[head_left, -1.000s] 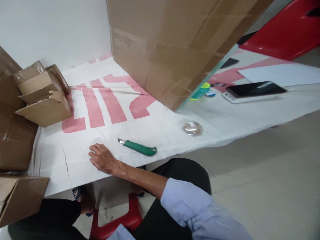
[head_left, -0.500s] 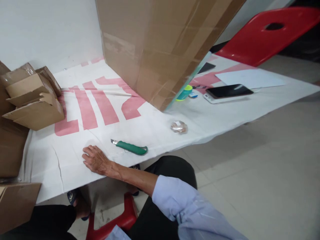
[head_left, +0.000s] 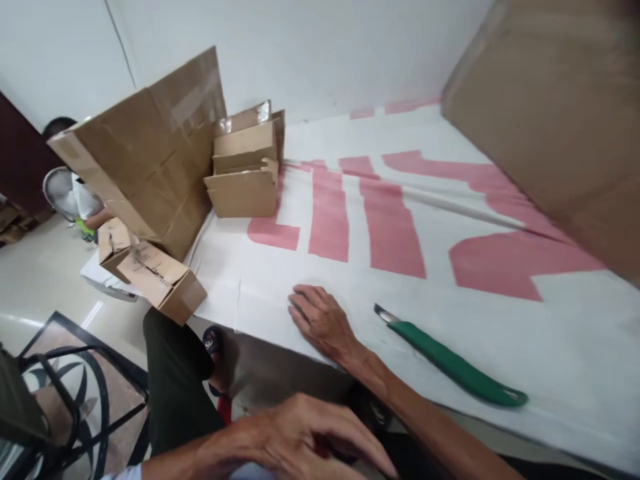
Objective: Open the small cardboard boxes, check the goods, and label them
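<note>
My right hand (head_left: pixel 323 323) rests on the white cloth near the table's front edge, fingers loosely bent and apart, with nothing in it. Just right of it lies a green utility knife (head_left: pixel 455 363), its short blade out and pointing towards the back left. My left hand (head_left: pixel 305 437) hangs in front of the table edge, low in view and a little blurred. Its fingers stretch to the right with a gap by the thumb, and I see nothing held there; the lower part is cut off by the frame.
Folded small cartons (head_left: pixel 245 190) stand at the back left beside a large carton (head_left: pixel 150 153). Two small closed boxes (head_left: pixel 160 280) sit at the left corner. Another large carton (head_left: pixel 560 133) blocks the right. Another person's arm (head_left: pixel 100 217) shows behind the boxes, near a fan (head_left: pixel 59 192).
My view has swung left and closer, bringing in the left-hand boxes and the other person; the phone and tape roll are out of view. My left hand has come into view.
</note>
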{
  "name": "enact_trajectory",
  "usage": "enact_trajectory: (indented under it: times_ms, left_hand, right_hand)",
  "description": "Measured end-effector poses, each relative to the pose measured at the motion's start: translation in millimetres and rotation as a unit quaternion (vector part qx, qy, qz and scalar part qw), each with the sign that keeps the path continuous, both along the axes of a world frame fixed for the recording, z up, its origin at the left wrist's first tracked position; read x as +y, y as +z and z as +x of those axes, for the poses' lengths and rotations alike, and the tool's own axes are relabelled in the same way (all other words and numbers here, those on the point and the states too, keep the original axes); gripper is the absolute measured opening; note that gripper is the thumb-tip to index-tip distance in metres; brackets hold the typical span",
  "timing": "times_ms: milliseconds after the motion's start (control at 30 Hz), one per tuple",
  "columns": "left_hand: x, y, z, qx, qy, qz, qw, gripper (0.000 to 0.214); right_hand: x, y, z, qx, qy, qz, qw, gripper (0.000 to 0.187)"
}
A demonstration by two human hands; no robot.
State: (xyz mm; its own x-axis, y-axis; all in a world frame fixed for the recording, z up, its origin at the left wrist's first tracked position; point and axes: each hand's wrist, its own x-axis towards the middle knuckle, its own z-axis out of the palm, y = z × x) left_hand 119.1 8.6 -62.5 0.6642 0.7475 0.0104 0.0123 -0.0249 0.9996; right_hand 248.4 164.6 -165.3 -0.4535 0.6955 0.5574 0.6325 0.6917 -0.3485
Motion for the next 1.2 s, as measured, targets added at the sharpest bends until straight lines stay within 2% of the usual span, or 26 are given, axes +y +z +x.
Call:
enact_trajectory:
  times_ms: [33,67,100,133,200,267,300,333,367,433,533,633,700,767,867,967,1033,1100,1200]
  left_hand:
    - [0,9.5,-14,0.015,0.075,0.072,0.994,0.042]
    - [-1,19.4,-31,0.042,0.152,0.143,0.977,0.033]
    - [-2,29.1,-51,0.080,0.230,0.209,0.947,0.025]
    - [-4,38.0,-73,0.120,0.309,0.268,0.904,0.021]
    - [-8,51.0,-121,0.190,0.480,0.350,0.781,0.014]
    - [-9,56.3,-168,0.222,0.623,0.365,0.656,0.010]
    - [-8,55.8,-190,0.228,0.667,0.355,0.614,0.014]
    - [-5,53.5,-210,0.230,0.691,0.342,0.594,0.022]
    - [-1,49.6,-228,0.229,0.702,0.325,0.591,0.029]
    - [10,38.3,-258,0.222,0.711,0.290,0.601,0.039]
    - [30,19.0,-288,0.176,0.727,0.218,0.627,0.048]
    - [48,4.2,-306,0.118,0.734,0.155,0.651,0.056]
    - [55,-1.7,-314,0.101,0.728,0.142,0.663,0.059]
    - [57,-5.2,-318,0.089,0.722,0.141,0.672,0.062]
    - [52,-8.3,-314,0.069,0.695,0.145,0.700,0.069]
    - [44,-9.6,-296,0.057,0.604,0.139,0.783,0.070]
    - [39,-8.7,-279,0.060,0.530,0.136,0.835,0.071]
    - [36,-6.4,-262,0.069,0.476,0.141,0.865,0.070]
    - [37,-1.2,-239,0.067,0.428,0.162,0.886,0.067]
  right_hand:
    - [0,-1.1,1,0.002,0.002,-0.003,1.000,0.021]
    - [0,-1.7,1,0.004,0.003,-0.009,1.000,0.021]
    - [0,-1.6,0,0.008,0.003,-0.018,1.000,0.022]
    - [0,-0.6,-3,0.018,0.003,-0.029,0.999,0.022]
    - [-2,4.9,-19,0.056,0.014,-0.057,0.997,0.025]
    - [-9,15.1,-47,0.110,0.043,-0.090,0.989,0.044]
    - [-16,21.5,-66,0.135,0.063,-0.108,0.983,0.059]
    - [-23,28.1,-88,0.157,0.080,-0.128,0.976,0.078]
    - [-31,34.7,-110,0.173,0.094,-0.150,0.969,0.097]
    - [-48,46.4,-157,0.183,0.112,-0.184,0.959,0.127]
    - [-64,58.5,-216,0.187,0.107,-0.220,0.951,0.148]
    - [-62,64.4,-246,0.210,0.074,-0.240,0.945,0.147]
    - [-54,65.0,-248,0.233,0.066,-0.233,0.942,0.141]
    - [-45,62.6,-234,0.252,0.088,-0.224,0.937,0.137]
    - [-32,56.0,-188,0.263,0.145,-0.243,0.923,0.134]
    - [-27,54.4,-129,0.255,0.187,-0.293,0.903,0.131]
    - [-29,59.9,-91,0.249,0.201,-0.326,0.890,0.133]
    - [-34,70.1,-59,0.244,0.214,-0.352,0.878,0.133]
    - [-45,88.5,-22,0.227,0.222,-0.376,0.870,0.129]
